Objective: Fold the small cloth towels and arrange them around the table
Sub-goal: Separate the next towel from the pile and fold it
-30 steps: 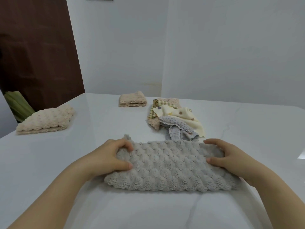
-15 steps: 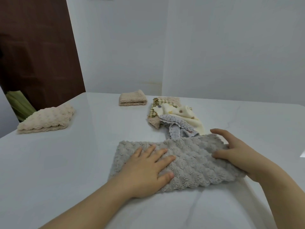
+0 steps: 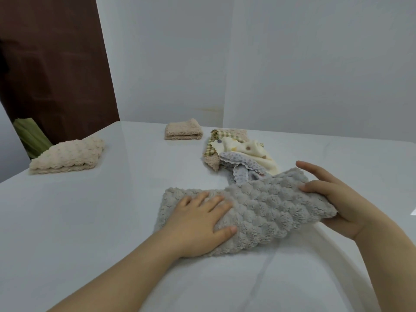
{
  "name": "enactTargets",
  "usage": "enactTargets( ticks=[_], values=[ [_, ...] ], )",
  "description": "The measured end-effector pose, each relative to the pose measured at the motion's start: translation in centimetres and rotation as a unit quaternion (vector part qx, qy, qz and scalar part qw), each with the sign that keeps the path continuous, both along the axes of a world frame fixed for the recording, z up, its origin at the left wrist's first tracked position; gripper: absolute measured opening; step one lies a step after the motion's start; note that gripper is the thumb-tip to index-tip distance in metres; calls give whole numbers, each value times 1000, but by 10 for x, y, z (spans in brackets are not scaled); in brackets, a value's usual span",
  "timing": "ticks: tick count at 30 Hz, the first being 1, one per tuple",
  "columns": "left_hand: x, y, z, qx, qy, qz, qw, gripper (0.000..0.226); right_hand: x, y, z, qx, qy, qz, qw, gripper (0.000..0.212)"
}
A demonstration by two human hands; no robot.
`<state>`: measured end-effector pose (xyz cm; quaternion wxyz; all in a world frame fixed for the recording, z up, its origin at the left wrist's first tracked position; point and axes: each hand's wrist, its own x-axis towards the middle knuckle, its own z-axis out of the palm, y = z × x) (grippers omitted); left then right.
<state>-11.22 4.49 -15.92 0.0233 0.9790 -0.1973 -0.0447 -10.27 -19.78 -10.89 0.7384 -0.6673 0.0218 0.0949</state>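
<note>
Left hand [image 3: 198,224] flat, right hand [image 3: 337,199] pinching: grey towel [image 3: 265,208] mid-fold on the desk [image 3: 90,221].
I'm pressing its left half down with straight fingers, and my right thumb and fingers clamp its lifted right end. It looks plush, light and floppy, so I'd grip the corners. Unfolded pile [image 3: 238,152] just behind it; two folded beige towels [image 3: 183,129] farther back-left.

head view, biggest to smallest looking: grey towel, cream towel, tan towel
1. grey towel
2. cream towel
3. tan towel
Grey is nearest and tan farthest, so their true sizes are unsure.
</note>
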Motion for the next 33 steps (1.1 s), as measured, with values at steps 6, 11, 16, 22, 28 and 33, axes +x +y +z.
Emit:
enactTargets(
  ticks=[6, 11, 16, 22, 28, 33],
  values=[
    [4, 2, 2, -91, -30, 14, 995, 55, -1, 25, 6, 97, -17, 23, 995, 50],
    [12, 24, 24, -608, 86, 155, 774, 27, 3, 66, 14, 94, -37, 41, 994, 56],
    [9, 50, 34, -730, 218, 209, 613, 34, 4, 110, 16, 124, -48, 111, 985, 55],
    [9, 51, 30, -653, 196, 203, 703, 35, 5, 114, -1, 100, -88, 64, 989, 21],
    [4, 48, 31, -597, 134, 179, 770, 22, 5, 108, -11, -41, -131, -16, 990, 12],
    [6, 59, 35, -548, 127, 197, 803, 20, 1, 114, -16, -142, -166, 25, 976, 11]
  ],
)
